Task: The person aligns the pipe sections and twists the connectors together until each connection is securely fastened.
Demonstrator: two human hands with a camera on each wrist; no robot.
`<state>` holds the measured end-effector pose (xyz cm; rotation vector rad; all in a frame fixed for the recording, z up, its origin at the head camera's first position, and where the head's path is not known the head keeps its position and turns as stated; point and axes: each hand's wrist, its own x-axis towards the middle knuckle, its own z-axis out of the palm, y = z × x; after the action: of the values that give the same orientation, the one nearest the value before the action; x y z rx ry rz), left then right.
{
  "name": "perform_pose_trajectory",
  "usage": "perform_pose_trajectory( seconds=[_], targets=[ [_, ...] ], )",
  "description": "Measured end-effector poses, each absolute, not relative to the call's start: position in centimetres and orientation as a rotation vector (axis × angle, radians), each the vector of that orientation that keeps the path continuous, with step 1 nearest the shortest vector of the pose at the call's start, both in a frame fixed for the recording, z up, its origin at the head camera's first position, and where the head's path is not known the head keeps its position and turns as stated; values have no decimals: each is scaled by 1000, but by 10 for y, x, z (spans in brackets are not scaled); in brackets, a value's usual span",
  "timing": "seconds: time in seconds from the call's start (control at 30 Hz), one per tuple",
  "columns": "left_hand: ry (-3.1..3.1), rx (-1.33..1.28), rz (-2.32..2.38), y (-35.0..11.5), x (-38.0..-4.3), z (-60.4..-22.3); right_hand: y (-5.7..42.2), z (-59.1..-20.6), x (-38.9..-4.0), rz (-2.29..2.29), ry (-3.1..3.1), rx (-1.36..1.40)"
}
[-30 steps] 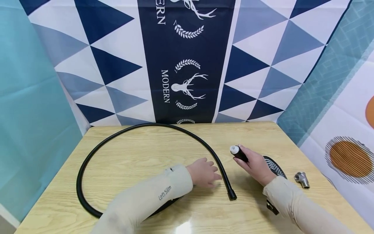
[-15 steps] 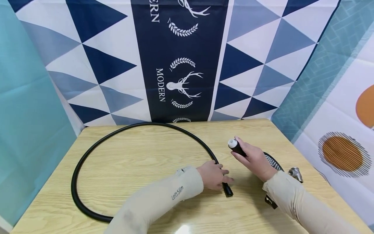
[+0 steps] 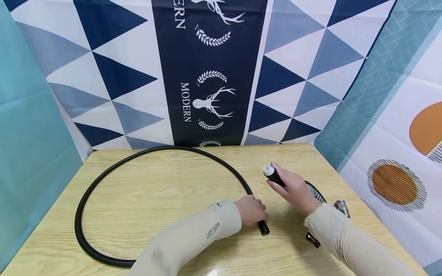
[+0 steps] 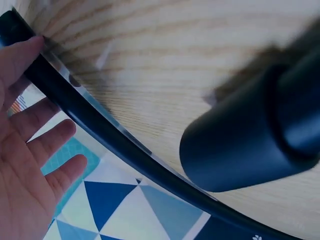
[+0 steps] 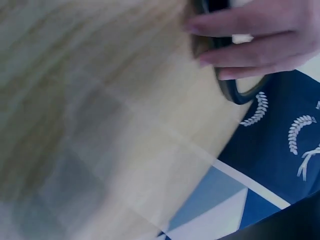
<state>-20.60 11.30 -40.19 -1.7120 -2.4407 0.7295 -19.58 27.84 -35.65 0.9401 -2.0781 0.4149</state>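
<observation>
A long black shower hose [image 3: 78, 218] lies in a wide loop on the wooden table. My left hand [image 3: 251, 210] holds it just behind one end; the left wrist view shows that hand's fingers [image 4: 30, 55] around the hose [image 4: 115, 140]. Close to that camera is a thick black cylinder [image 4: 240, 130], apparently the hose's other end. My right hand [image 3: 297, 189] grips the black handle [image 3: 275, 178] of a shower head, its white end pointing up and left. Part of the perforated face [image 3: 315, 191] shows behind that hand. In the right wrist view, the left hand [image 5: 275, 42] on the hose [image 5: 230, 92] is blurred.
Right of the right wrist lies a silver metal pipe fitting [image 3: 342, 208], partly behind the sleeve. A small black piece [image 3: 312, 239] lies under the right forearm. Patterned cloth [image 3: 210, 76] hangs behind the table [image 3: 165, 180], with more cloth at both sides.
My left hand has moved right onto the hose and its fingers have closed around it near the end. The right hand still holds the shower head. The whole view has drifted slightly.
</observation>
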Motion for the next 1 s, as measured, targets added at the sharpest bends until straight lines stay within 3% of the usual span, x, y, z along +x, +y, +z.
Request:
perform_pose_trajectory(
  seconds=[1.0],
  targets=[
    [-2575,-2085,584,101,-190,-396,284,-370,-190,301,-1968,1090]
  ],
)
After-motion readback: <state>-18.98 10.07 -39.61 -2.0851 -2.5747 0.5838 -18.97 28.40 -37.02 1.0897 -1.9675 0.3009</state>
